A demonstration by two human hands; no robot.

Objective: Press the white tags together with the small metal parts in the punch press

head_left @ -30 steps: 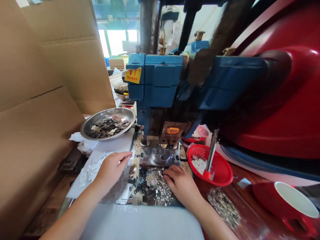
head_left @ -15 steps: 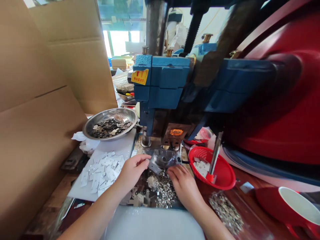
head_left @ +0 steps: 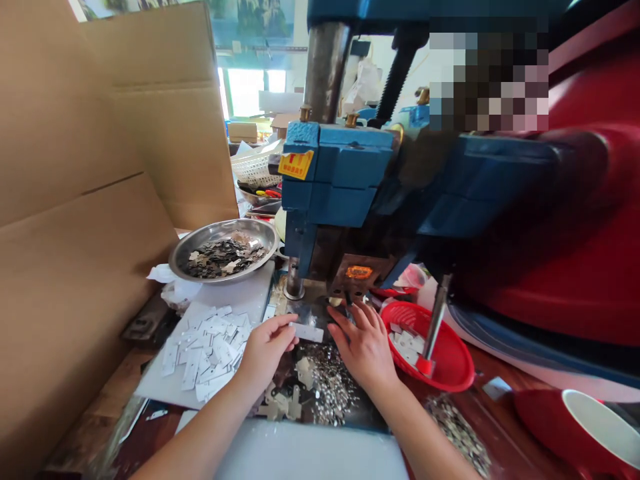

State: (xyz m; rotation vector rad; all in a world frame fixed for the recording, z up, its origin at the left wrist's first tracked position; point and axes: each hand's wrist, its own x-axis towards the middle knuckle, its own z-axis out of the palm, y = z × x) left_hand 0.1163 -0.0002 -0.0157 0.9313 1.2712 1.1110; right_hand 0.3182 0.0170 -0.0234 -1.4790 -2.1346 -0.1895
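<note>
Left hand (head_left: pixel 267 347) pinches one end of a pale strip (head_left: pixel 309 333) at the die plate (head_left: pixel 316 309). Right hand (head_left: pixel 364 341), fingers apart with nothing seen in them, has moved from beside the metal bits (head_left: pixel 334 387) to this plate, so both are now near the press head (head_left: pixel 345 200).

upper centre of frame: yellow sticker (head_left: pixel 296 165) on blue press (head_left: pixel 345 200); two red t-shaped characters legible, smaller row beneath unreadable. centre of frame: orange label (head_left: pixel 359 272) on steel plate (head_left: pixel 357 285); text illegible.
</note>
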